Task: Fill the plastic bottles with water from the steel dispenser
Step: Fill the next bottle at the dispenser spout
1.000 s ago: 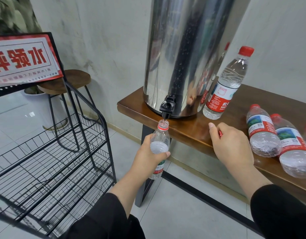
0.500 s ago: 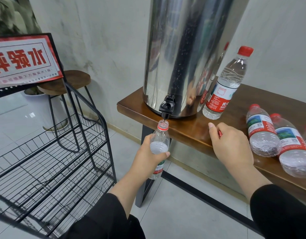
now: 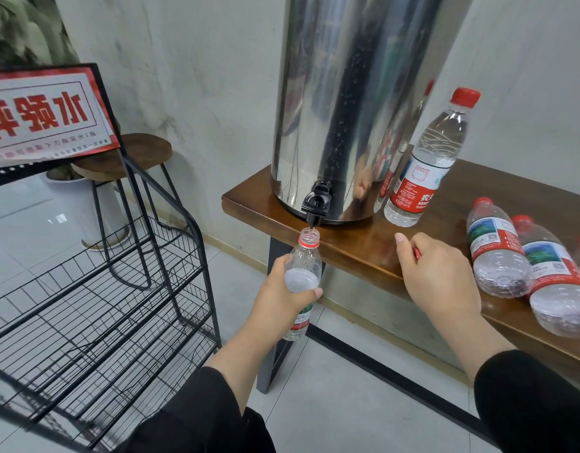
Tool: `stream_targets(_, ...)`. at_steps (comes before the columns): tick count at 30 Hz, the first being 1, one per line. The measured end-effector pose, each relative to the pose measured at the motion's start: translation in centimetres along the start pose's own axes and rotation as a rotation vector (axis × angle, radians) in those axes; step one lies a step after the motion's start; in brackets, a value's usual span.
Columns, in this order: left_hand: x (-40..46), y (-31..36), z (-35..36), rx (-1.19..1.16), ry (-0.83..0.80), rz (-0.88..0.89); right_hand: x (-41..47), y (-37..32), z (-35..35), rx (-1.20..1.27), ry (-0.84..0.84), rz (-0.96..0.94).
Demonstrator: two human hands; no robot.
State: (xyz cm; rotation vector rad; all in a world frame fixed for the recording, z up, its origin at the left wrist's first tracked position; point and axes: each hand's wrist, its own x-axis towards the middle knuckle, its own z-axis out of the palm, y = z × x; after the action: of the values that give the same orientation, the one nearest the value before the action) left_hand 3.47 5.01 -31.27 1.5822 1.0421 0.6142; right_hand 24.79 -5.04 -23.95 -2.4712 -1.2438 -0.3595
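My left hand (image 3: pixel 283 291) wraps uncapped bottle (image 3: pixel 302 273) at frame centre, mouth just under black tap (image 3: pixel 317 206) of steel dispenser (image 3: pixel 354 103); water level near shoulder. My right hand (image 3: pixel 440 277) curled on tabletop (image 3: pixel 357 243) edge, pinching something red (probably cap, mostly hidden). Capped full bottle (image 3: pixel 427 165) upright right of dispenser. Two capped bottles (image 3: pixel 497 253) (image 3: pixel 556 279) lying at right edge. Wire rack (image 3: pixel 95 299) lower left.

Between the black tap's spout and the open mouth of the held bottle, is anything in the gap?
In the head view, only a thin stream of water runs from the black tap into the clear plastic bottle gripped by the left hand.
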Motion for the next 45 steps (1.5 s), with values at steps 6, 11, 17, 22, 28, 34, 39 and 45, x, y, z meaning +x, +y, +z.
stream_targets(6, -0.01, -0.03, 0.01, -0.007, 0.002, 0.003, 0.00, 0.01, 0.02, -0.004, -0.004, 0.002)
stream_targets(11, -0.08, -0.12, -0.01, -0.030, -0.003, 0.014, -0.03, 0.03, 0.04, 0.000, 0.008, 0.001)
stream_targets(17, -0.07, -0.10, -0.01, -0.035, -0.007, 0.009, 0.03, 0.00, 0.07, -0.007, 0.000, 0.008)
stream_targets(22, -0.12, -0.05, 0.00, -0.023, -0.009, 0.009, 0.03, -0.09, 0.00, -0.006, -0.017, 0.014)
stream_targets(28, -0.25, -0.08, 0.08, -0.057, 0.002, 0.006, -0.04, -0.13, -0.13, -0.004, -0.007, 0.005)
stream_targets(34, -0.31, 0.14, 0.07, -0.054, 0.002, 0.009, -0.06, -0.19, -0.20, -0.009, -0.008, 0.005)
stream_targets(39, -0.34, 0.04, 0.12, -0.049, 0.010, 0.003, -0.11, -0.07, -0.12, -0.001, 0.006, -0.004)
stream_targets(45, -0.34, 0.26, 0.19, -0.039, 0.013, 0.003, -0.04, -0.05, -0.05, 0.005, -0.007, -0.001)
